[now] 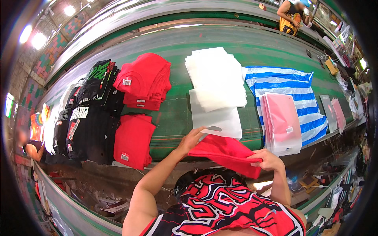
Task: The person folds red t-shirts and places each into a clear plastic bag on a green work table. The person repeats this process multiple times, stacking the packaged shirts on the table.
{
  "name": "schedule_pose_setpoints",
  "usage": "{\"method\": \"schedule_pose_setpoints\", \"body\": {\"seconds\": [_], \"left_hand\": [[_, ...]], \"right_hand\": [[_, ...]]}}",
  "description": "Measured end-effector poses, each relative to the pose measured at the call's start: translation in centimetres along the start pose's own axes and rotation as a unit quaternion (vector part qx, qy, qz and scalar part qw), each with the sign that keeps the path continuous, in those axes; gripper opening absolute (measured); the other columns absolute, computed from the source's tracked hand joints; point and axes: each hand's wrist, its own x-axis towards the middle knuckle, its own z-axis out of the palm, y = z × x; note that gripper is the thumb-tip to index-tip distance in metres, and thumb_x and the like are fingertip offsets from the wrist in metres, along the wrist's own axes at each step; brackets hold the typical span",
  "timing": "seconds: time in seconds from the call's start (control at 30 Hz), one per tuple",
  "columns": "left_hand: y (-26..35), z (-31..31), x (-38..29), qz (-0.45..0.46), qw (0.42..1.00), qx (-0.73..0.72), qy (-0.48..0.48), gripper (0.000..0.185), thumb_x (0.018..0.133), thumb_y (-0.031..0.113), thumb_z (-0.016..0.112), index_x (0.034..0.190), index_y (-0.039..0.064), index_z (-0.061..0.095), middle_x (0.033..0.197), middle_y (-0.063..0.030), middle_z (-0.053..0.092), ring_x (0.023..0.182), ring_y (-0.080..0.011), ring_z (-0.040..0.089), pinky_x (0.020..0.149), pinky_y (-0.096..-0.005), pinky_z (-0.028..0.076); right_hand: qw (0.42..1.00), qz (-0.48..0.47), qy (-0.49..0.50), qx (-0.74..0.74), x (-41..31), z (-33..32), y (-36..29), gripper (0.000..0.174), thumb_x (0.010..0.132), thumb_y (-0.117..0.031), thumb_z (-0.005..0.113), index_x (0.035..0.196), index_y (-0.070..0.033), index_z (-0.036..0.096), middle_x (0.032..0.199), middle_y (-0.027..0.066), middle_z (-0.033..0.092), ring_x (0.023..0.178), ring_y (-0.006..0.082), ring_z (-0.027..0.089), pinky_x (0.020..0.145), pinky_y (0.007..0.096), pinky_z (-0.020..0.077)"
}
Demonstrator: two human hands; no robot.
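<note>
A folded red garment (224,152) is gripped at its right edge by my right hand (263,159). My left hand (193,141) holds the near edge of a translucent plastic bag (217,119), beside the garment's left end. The bag's dark opening shows near my fingers. Its far part lies under a fanned pile of white plastic bags (217,78). Right of these, pink-looking bagged garments (282,121) lie on a blue-and-white striped plastic sheet (307,110). To the left are a large stack of red shirts (144,73) and a smaller red stack (133,138), both with labels.
Black printed shirts (91,129) are stacked at the left of the long green table (174,124). More bagged items (338,115) lie at the right edge. One person (291,17) stands at the far right, another (35,149) at the far left. Clutter lies below the table.
</note>
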Motion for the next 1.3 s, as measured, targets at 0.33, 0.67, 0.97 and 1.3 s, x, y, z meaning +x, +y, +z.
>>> {"method": "schedule_pose_setpoints", "body": {"seconds": [0.33, 0.67, 0.97, 1.3], "left_hand": [[7.6, -1.9, 2.4, 0.084, 0.973, 0.137, 0.164, 0.050, 0.069, -0.005, 0.061, 0.119, -0.002, 0.064, 0.148, -0.0144, 0.055, 0.128, -0.0334, 0.057, 0.081, -0.0390, 0.062], [11.6, -1.1, -0.2, 0.279, 0.941, 0.090, 0.172, 0.060, 0.067, -0.001, 0.063, 0.127, -0.003, 0.063, 0.147, -0.0194, 0.054, 0.131, -0.0362, 0.058, 0.088, -0.0398, 0.060], [0.2, 3.6, -5.8, 0.003, 0.962, 0.007, 0.273, 0.035, 0.077, -0.009, 0.059, 0.111, 0.000, 0.064, 0.116, -0.0207, 0.068, 0.101, -0.0371, 0.069, 0.084, -0.0417, 0.059], [-4.3, 5.6, -3.1, -0.383, 0.844, -0.317, 0.202, 0.034, 0.093, 0.011, 0.070, 0.119, -0.008, 0.061, 0.090, -0.0104, 0.071, 0.073, -0.0169, 0.067, 0.067, -0.0314, 0.054]], "right_hand": [[0.957, -0.016, 0.238, -0.165, 3.0, 3.0, -4.8, 0.033, 0.082, -0.004, 0.072, 0.114, -0.001, 0.071, 0.101, 0.0209, 0.069, 0.091, 0.0425, 0.068, 0.079, 0.0457, 0.0558], [0.874, -0.096, 0.396, -0.265, 10.0, 5.0, -5.1, 0.025, 0.080, -0.005, 0.073, 0.103, 0.000, 0.068, 0.099, 0.0224, 0.069, 0.079, 0.0460, 0.067, 0.072, 0.0536, 0.0554], [0.938, 0.209, 0.070, -0.269, 9.0, 5.1, 0.1, 0.038, 0.092, -0.038, 0.069, 0.091, -0.001, 0.077, 0.092, 0.0247, 0.073, 0.092, 0.0472, 0.070, 0.084, 0.0552, 0.0554], [0.923, 0.233, 0.304, 0.022, 14.3, 6.5, 12.8, 0.049, 0.093, -0.015, 0.071, 0.134, -0.004, 0.048, 0.093, 0.0176, 0.071, 0.088, 0.0324, 0.072, 0.075, 0.0462, 0.0565]]}}
